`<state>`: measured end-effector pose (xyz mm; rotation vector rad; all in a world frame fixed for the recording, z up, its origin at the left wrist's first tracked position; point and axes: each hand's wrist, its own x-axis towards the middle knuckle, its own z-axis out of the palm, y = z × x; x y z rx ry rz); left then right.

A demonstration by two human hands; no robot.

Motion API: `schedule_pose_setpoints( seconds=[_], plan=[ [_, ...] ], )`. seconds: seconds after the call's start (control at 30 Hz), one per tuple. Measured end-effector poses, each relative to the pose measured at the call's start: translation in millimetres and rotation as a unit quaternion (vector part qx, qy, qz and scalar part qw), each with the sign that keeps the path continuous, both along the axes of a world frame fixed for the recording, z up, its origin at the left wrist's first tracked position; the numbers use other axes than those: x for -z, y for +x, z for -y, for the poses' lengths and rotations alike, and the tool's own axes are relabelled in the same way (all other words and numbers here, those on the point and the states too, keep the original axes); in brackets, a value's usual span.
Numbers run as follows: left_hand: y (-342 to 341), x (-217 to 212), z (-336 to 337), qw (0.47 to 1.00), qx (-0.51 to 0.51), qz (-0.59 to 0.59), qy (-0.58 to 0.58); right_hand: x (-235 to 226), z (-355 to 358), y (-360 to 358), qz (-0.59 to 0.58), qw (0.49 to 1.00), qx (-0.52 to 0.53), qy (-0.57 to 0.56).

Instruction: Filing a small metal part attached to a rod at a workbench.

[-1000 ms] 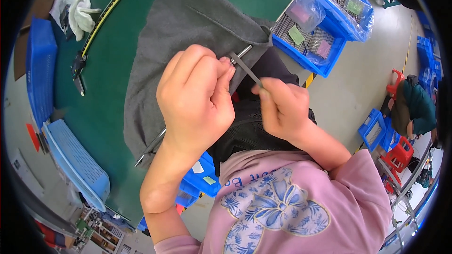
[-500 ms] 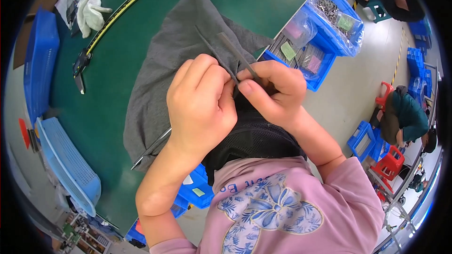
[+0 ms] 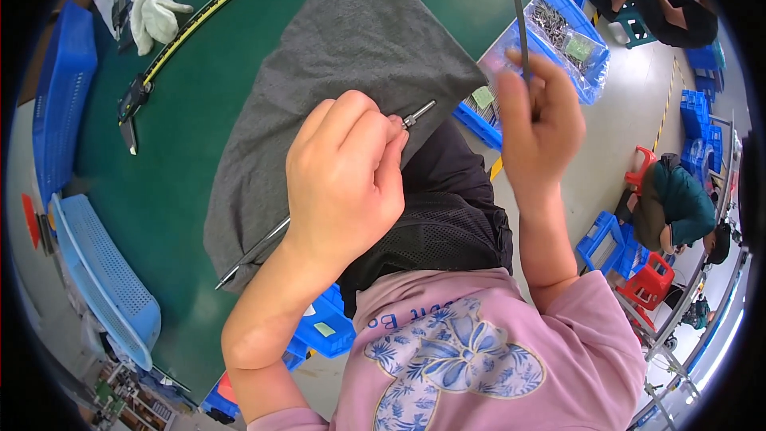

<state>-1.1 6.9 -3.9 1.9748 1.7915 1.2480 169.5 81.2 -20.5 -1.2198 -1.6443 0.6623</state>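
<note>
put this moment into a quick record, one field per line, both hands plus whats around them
left hand: gripping a metal rod, one end sticking out past the fingertips
right hand: holding a thin dark strip, apart from the rod
under left hand: grey cloth, lying partly on the green table
picture left: white glove, caliper-like tool, light blue basket
beyond right hand: blue bins

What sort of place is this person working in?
It looks like a factory workshop, probably one that handles small metal parts. You can tell from the long green workbench, the caliper lying on it, and the blue plastic bin with metal pieces inside.
</note>
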Motion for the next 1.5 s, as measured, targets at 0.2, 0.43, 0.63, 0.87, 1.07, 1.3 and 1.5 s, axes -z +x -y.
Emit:
schedule_pose_setpoints(
  seconds=[0.2,0.43,0.63,0.87,1.07,1.3,1.5],
  plan=[
    [0.5,-0.1,-1.4,1.000,0.003,-0.005,0.010,2.8,41.6,-0.5,-0.021,0.971,-0.214,-0.106],
    [0.6,-1.6,-1.0,1.000,0.000,-0.004,-0.001,-1.7,38.5,-10.2,0.005,0.965,-0.226,-0.135],
    [-0.8,-0.1,-2.2,1.000,0.005,-0.015,0.004,-12.6,36.6,-20.1,0.054,0.963,-0.205,-0.169],
    [1.3,-0.8,-3.2,1.000,0.008,-0.011,0.006,-11.6,30.1,-24.2,0.036,0.968,-0.201,-0.144],
    [0.6,0.2,-2.3,1.000,0.006,0.001,0.001,-10.4,37.2,-11.3,0.049,0.960,-0.200,-0.188],
    [-0.3,-2.0,-2.8,1.000,0.004,-0.002,-0.011,-7.7,42.3,-7.9,0.040,0.954,-0.192,-0.226],
    [-0.5,-1.9,-1.9,1.000,0.003,0.007,-0.011,-8.5,38.7,-13.6,0.005,0.955,-0.198,-0.220]
  ],
)
